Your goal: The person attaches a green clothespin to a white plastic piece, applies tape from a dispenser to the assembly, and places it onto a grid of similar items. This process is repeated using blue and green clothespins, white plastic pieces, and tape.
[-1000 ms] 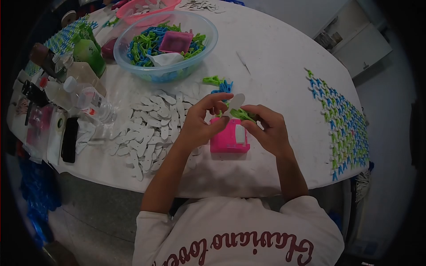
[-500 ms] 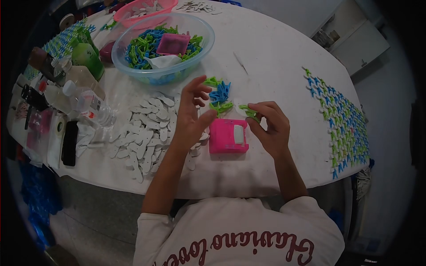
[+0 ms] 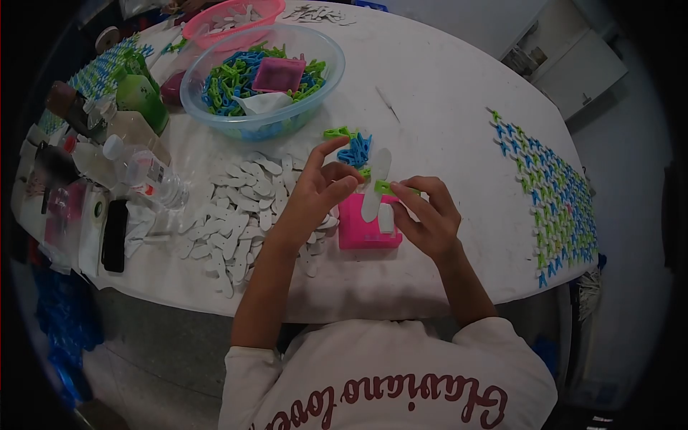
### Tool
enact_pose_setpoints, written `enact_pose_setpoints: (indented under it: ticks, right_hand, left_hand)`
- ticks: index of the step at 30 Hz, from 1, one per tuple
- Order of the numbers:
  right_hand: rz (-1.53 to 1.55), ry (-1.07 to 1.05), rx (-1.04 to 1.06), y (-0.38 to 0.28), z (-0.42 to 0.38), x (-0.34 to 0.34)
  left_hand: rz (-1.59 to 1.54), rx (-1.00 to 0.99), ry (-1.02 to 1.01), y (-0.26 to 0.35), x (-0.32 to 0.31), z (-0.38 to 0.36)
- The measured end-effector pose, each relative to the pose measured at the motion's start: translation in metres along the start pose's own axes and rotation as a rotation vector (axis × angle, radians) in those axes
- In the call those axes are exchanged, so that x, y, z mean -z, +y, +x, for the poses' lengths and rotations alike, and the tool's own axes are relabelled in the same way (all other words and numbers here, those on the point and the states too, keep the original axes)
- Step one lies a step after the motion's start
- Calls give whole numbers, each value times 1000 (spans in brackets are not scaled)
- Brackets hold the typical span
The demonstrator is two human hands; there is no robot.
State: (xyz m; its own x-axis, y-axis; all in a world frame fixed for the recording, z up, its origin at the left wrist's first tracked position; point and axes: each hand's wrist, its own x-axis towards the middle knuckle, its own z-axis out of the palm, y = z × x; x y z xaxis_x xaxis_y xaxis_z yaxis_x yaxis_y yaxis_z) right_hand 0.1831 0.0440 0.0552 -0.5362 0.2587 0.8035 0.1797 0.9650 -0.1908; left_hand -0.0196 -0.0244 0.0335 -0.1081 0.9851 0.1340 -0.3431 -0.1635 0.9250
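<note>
My right hand pinches a green clothespin between thumb and fingers. Across the clothespin's far end stands a white shoe-sole-shaped piece, rounded at both ends. To the left of it is my left hand, its index finger raised and apart from the thumb, the thumb tip close to the white piece. Beneath the clothespin sits a pink box with a white pad on top. Several blue clothespins and green clothespins lie just beyond my hands.
White sole-shaped pieces are heaped left of my left arm. A clear bowl of clothespins stands farther back, near a pink basket. Bottles and a black phone line the left; rows of clothespins cover the right edge.
My right hand has turned the clothespin and moved slightly left, bringing the white piece into fuller view. My left hand has come right, closer to it, its fingers more curled.
</note>
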Motion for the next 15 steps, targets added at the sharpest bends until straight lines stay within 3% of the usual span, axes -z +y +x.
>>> enact_pose_setpoints:
  ticks: [4, 7, 8, 10, 11, 13, 15]
  right_hand:
    - [-82, 50, -32, 14, -9, 11]
    - [-74, 217, -365, 50, -34, 31]
    - [-132, 259, -371, 68, -52, 40]
    - [-183, 315, -708, 100, -97, 55]
    - [-200, 348, -716, 110, -117, 64]
    - [-384, 241, -907, 120, -146, 82]
    - [-411, 267, -1011, 124, -155, 90]
  left_hand:
    - [142, 12, 57, -1, 2, -2]
    - [319, -83, 122, -13, 14, 6]
    - [318, -113, 145, -11, 13, 6]
    - [329, -143, 136, -11, 13, 4]
    - [367, -167, 162, -13, 15, 4]
    - [417, -199, 171, -13, 20, 6]
    - [682, -244, 173, -13, 18, 5]
